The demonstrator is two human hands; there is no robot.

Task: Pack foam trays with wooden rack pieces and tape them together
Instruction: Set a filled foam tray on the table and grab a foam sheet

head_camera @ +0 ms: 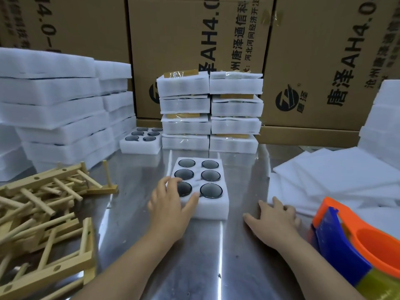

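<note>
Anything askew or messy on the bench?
Wooden rack pieces lie in a tangled heap at left, crossing at every angle. The foam sheets at right are fanned unevenly. The foam tray under the left hand looks intact; nothing spilled.

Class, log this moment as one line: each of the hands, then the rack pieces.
left hand rests on foam tray | right hand on table, fingertips at foam sheets | wooden rack pieces piled left, unpacked

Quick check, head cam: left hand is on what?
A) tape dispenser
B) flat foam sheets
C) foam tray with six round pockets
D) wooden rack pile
C: the left hand rests on the near left corner of the foam tray, while the wooden pile lies apart, further left on the table.
</note>
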